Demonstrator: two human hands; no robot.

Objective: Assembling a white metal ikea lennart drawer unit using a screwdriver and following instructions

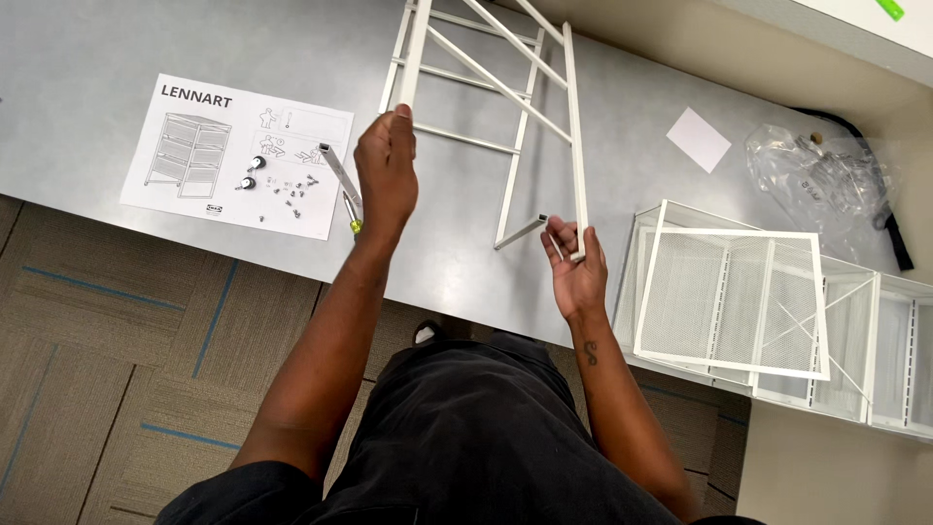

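Observation:
A white metal rack frame (pixel 505 92) with thin cross bars stands tilted above the grey table (pixel 87 68). My left hand (pixel 386 167) grips the lower end of its left upright. My right hand (pixel 573 264) holds the foot of the right upright, fingers curled around it, next to a short loose-looking bar end (pixel 520 233). A screwdriver with a yellow-green tip (pixel 350 209) lies on the table just left of my left wrist.
An instruction sheet (pixel 194 146) with small screws and casters (pixel 277 180) on it lies at left. White mesh baskets (pixel 758 301) sit at right. A clear plastic bag (pixel 816 175) and a white paper slip (pixel 698 139) lie behind them.

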